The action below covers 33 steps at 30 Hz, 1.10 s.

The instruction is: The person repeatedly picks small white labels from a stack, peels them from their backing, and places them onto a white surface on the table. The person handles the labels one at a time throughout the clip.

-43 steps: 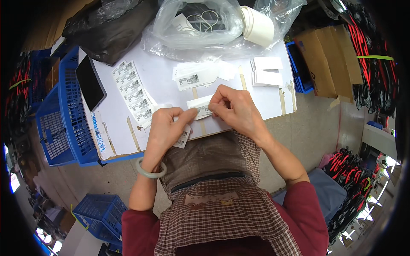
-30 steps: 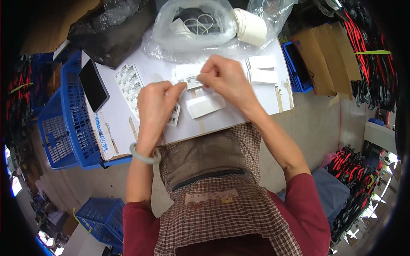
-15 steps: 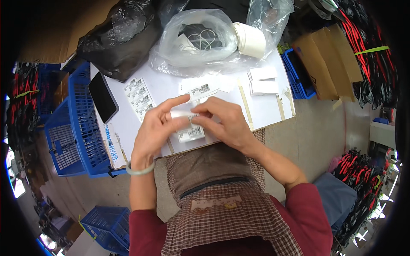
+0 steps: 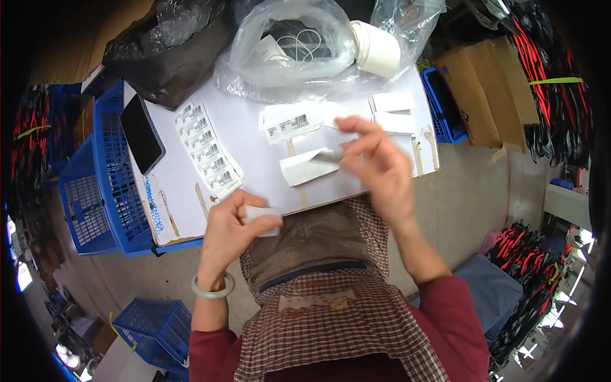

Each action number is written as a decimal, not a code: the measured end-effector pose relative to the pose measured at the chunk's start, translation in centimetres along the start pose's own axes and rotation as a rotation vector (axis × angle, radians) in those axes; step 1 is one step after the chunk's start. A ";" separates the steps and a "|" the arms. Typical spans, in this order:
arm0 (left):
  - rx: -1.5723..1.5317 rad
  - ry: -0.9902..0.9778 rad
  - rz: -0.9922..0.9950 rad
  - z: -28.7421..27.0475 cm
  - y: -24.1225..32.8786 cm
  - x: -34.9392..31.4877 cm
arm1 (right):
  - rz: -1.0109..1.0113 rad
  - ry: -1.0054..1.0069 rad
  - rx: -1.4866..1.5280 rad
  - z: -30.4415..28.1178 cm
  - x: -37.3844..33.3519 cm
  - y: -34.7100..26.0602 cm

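Note:
My left hand (image 4: 230,230) is closed at the table's near edge, with a small white card (image 4: 262,214) pinched between thumb and fingers. Farther right, my right hand (image 4: 380,167) is raised over the table and smeared by motion. A greyish blur shows by its fingertips, and whether they grip anything is unclear. Just left of that hand lies a white slip of paper (image 4: 304,169). Beyond the slip is a loose pile of white barcode labels (image 4: 294,122). Sheets of barcode stickers (image 4: 207,151) lie to the left, up from my left hand.
A dark phone (image 4: 142,135) lies at the table's left edge beside blue baskets (image 4: 121,184). Clear plastic bags (image 4: 254,60), a white roll (image 4: 377,49) and a black bag (image 4: 168,57) fill the far side. White cards (image 4: 393,121) sit right; a cardboard box (image 4: 490,95) stands beyond.
My hands have parted from over the barcode labels. The left came nearer me with the white card; the right swung right. A white slip now shows on the table between them.

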<state>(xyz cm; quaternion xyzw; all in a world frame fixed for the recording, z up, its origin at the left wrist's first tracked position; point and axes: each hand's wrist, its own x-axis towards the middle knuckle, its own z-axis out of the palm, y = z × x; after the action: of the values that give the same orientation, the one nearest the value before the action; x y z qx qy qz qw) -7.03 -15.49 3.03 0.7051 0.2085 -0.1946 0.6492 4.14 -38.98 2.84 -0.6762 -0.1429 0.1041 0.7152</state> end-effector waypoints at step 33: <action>0.449 0.254 0.208 3.2 0.9 5.8 | -0.023 -0.210 -0.561 1.7 1.5 2.3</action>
<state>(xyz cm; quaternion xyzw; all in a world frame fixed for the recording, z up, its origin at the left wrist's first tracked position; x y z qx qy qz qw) -1.66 -18.50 0.31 0.8677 0.1663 -0.0785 0.4618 5.06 -36.73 0.69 -0.8312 -0.2470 0.1216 0.4830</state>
